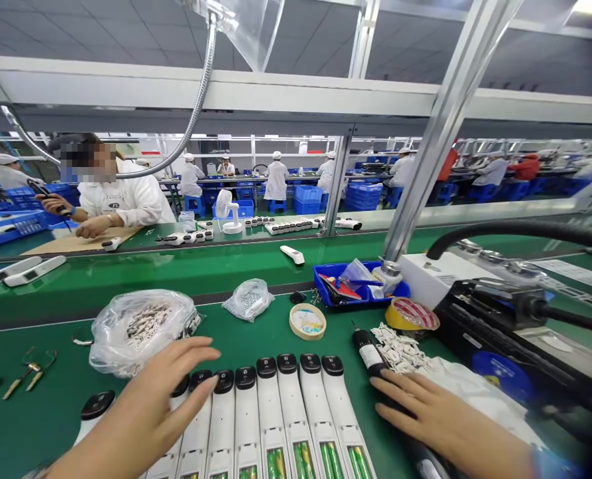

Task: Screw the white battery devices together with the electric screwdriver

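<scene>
Several white handheld devices (289,392) with black tops lie side by side in a row. Green batteries (304,459) show in their open lower compartments. My left hand (169,382) hovers over the left end of this row, thumb and fingers apart, with nothing in it. To the right of the row lies a black electric screwdriver (367,349), its bit pointing away from me. My right hand (426,409) is over its body, fingers stretched across it; whether they press on it is hard to see. One more device (96,404) sits partly behind my left forearm.
A plastic bag of small parts (146,326), a bag of screws (249,299), a round tub (307,321) and a blue tray (320,279) line the back. White pieces (398,349), yellow tape (410,313) and a black machine (495,332) stand right. A co-worker (121,193) sits opposite.
</scene>
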